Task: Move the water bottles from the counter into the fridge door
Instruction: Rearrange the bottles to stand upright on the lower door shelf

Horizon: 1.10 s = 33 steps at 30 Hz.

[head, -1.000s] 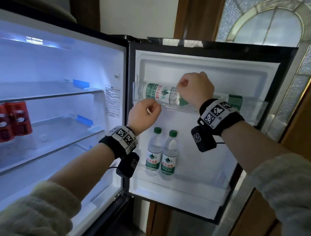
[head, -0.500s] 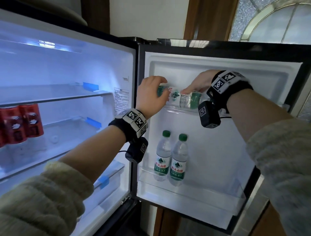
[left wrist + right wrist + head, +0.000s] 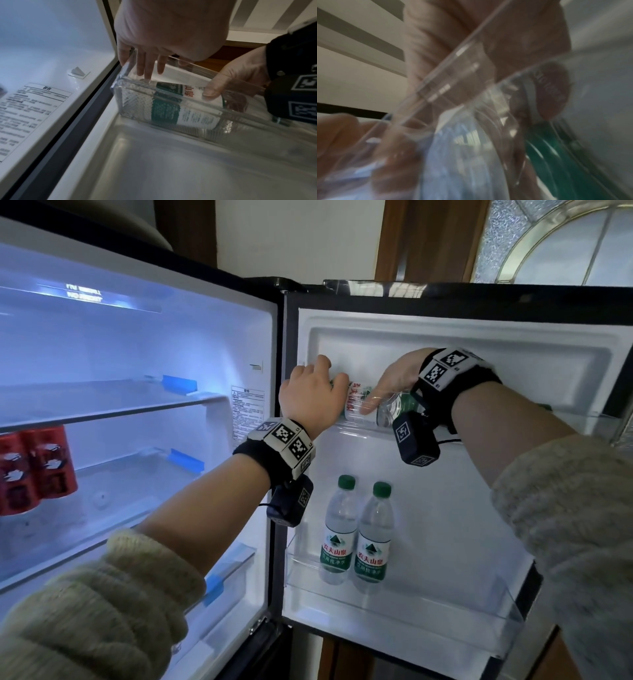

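Note:
A water bottle [image 3: 359,405] with a green and white label lies on its side in the clear upper door shelf [image 3: 582,422]. My left hand [image 3: 322,385] reaches over the rim, and its straight fingers [image 3: 147,71] touch the left end of the water bottle [image 3: 180,106]. My right hand [image 3: 394,385] grips the bottle from above, its thumb [image 3: 211,92] on the label. In the blurred right wrist view, its fingers [image 3: 436,40] curl over the shelf rim. Another bottle's green label [image 3: 556,155] shows just right of it. Two bottles [image 3: 337,529] [image 3: 373,535] stand upright in the lower door bin [image 3: 445,621].
The fridge compartment [image 3: 137,354] stands open on the left with glass shelves. Red cans [image 3: 34,467] sit on its middle shelf. A warning sticker [image 3: 246,412] is on the inner side wall. A wooden door frame and patterned glass window [image 3: 565,241] lie behind the fridge door.
My left hand rose from below the upper shelf to the bottle's left end. My right hand turned over the rim onto the bottle. The lying bottle now sits further left.

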Each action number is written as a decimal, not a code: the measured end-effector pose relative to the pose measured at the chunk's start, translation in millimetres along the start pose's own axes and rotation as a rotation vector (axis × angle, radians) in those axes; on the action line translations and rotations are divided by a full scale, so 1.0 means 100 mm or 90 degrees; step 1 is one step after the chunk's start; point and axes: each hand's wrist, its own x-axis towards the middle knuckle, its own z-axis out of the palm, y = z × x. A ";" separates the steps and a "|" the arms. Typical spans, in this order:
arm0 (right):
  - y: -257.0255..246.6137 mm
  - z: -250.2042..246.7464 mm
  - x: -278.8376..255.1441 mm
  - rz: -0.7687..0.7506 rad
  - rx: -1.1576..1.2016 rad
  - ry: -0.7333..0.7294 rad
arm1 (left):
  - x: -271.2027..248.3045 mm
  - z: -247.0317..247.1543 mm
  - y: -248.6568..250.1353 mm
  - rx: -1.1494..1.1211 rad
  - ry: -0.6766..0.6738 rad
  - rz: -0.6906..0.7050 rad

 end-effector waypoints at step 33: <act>-0.38 0.07 -1.16 -0.270 -0.402 0.740 | 0.09 -0.30 0.33 0.017 0.205 0.146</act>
